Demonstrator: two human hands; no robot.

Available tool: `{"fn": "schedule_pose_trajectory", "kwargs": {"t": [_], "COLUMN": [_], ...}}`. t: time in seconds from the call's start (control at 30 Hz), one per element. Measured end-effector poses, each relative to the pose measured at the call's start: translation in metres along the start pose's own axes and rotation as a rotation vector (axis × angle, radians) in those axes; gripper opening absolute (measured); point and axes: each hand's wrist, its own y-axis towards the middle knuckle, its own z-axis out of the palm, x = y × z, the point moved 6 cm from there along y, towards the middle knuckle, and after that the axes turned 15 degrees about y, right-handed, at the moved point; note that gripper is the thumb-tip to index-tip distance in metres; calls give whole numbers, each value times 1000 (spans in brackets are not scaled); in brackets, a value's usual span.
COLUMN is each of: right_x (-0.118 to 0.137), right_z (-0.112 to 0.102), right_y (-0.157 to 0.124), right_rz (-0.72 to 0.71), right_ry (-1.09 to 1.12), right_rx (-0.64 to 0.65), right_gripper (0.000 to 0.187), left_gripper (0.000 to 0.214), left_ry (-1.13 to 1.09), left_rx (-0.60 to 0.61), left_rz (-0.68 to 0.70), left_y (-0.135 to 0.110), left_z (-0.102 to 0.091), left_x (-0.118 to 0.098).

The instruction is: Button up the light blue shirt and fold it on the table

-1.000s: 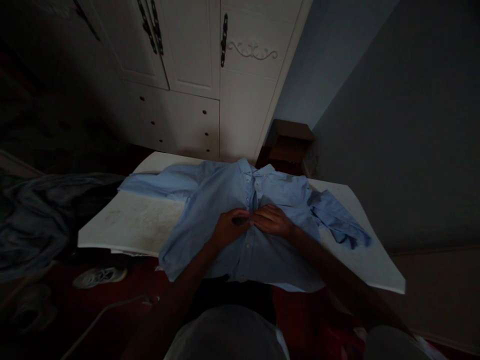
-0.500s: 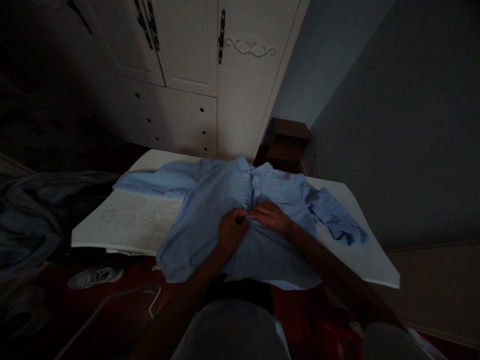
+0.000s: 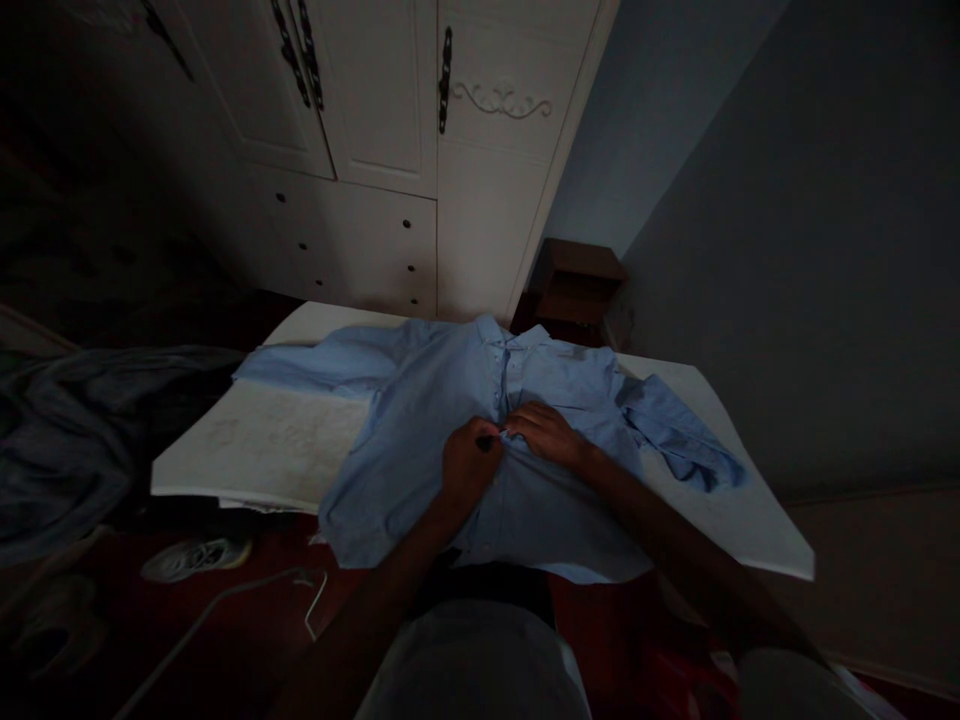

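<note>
A light blue button-up shirt (image 3: 420, 430) lies front side up, its collar toward the wardrobe and its sleeves spread to both sides. At the middle of the button placket, my left hand (image 3: 471, 458) pinches the cloth between thumb and fingers. My right hand (image 3: 546, 434) is closed on the placket right beside it, fingertips nearly touching the left ones. Above the hands the placket gapes a little, with small buttons showing. Whether a button is between the fingertips is too small and dark to make out.
Under the shirt is a white board (image 3: 255, 440). A white wardrobe (image 3: 480, 230) and a small brown cabinet (image 3: 581, 270) stand beyond. Dark clothing (image 3: 67, 440) is heaped at left. A shoe (image 3: 196, 558) and a white cable-like piece (image 3: 217, 605) lie on the red floor (image 3: 255, 545).
Both hands stay pinched on the placket with barely any movement. The whole view has shifted slightly, so things appear a little farther right and lower.
</note>
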Motion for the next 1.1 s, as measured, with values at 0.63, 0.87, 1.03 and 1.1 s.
{"fn": "schedule_pose_trajectory", "kwargs": {"t": [0.63,0.87,1.03,1.1], "right_x": [5,2,0,3], "right_z": [-1,3,5,2], "right_y": [0,-2,-2,-1], "right_rz": [-49,-29,9,9], "right_ry": [6,13,32,49], "right_rx": [19,48,73,64], "right_gripper": [23,24,28,29], "left_gripper": [9,10,15,14], "left_ry": [5,121,121,98], "left_rx": [30,-47,-48,-46], "left_rz": [42,57,66,58], "left_y": [-3,-5,-6,-7], "left_z": [3,-2,-3,-3], "left_x": [0,-1,-2,-1]}}
